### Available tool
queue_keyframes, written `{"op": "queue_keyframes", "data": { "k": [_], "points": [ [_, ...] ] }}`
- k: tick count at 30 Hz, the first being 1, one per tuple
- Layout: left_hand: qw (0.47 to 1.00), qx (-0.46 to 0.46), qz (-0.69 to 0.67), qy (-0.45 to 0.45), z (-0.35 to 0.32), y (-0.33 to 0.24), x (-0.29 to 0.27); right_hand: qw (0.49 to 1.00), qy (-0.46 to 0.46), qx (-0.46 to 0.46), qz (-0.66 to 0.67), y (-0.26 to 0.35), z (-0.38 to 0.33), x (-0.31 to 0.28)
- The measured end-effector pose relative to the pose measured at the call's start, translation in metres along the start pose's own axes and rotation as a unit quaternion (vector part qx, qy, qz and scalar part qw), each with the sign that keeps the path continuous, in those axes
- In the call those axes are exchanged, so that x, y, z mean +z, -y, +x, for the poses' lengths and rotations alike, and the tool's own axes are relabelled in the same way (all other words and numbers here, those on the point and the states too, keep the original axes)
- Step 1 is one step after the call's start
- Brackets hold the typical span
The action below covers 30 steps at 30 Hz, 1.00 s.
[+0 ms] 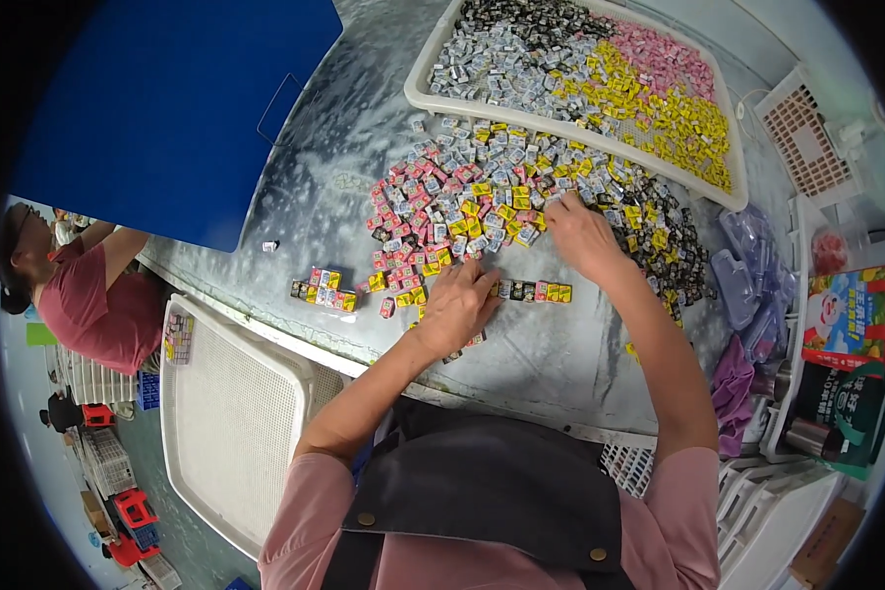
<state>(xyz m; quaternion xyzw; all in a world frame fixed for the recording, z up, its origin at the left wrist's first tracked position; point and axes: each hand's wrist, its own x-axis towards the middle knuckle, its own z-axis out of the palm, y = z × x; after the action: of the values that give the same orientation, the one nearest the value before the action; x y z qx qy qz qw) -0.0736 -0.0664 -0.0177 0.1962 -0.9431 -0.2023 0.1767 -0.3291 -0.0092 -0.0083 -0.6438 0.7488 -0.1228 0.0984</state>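
Observation:
A loose pile of small wrapped blocks in pink, yellow, white and black is spread over the table. My left hand rests palm down at the pile's near edge, fingers curled over the left end of a short row of these blocks. What lies under that palm is hidden. Further right, my right hand reaches into the pile with bent fingers close together. Its fingertips are among yellow and white blocks, and I cannot make out what they hold. A stacked group of blocks sits left of my left hand.
At the back stands a white tray of blocks sorted by colour. A blue board covers the far left, near a person in a pink shirt. An almost bare white tray is below the table edge. Plastic bags lie right.

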Motion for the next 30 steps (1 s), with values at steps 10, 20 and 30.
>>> {"op": "queue_keyframes", "data": {
  "k": [10, 20, 30],
  "points": [
    [1.0, 0.015, 0.011, -0.003, 0.001, -0.004, 0.0, 0.999, -0.006, -0.02, 0.037, 0.024, 0.007, -0.013],
    [1.0, 0.002, -0.003, 0.003, -0.003, -0.003, -0.003, 0.989, -0.118, -0.029, -0.078, 0.006, -0.078, -0.003],
    [1.0, 0.003, -0.002, -0.008, -0.003, -0.003, 0.0, 0.992, -0.118, -0.008, -0.047, 0.038, -0.132, 0.011]
  ]
}}
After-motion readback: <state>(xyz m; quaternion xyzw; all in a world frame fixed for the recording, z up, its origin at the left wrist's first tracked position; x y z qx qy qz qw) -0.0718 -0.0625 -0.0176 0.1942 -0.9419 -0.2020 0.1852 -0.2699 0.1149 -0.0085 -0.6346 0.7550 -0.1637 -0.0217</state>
